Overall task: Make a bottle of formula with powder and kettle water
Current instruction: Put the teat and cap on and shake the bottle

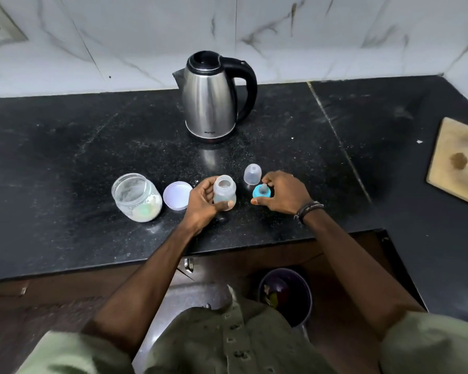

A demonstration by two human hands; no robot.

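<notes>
Standing upright just in front of the kettle, the open bottle is gripped by the left hand. The blue teat ring, right of the bottle, is pinched btwn right hand fingertips. The powder jar w/ lid off is set left of the bottle.

Black counter with kettle, jar, lid, board.

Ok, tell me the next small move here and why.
Probably lift the blue teat ring over and screw it onto the bottle. The right hand already pinches the ring, the left hand grips the open-mouthed bottle upright, and the bottle looks partly filled, though the contents are hard to read.
</notes>
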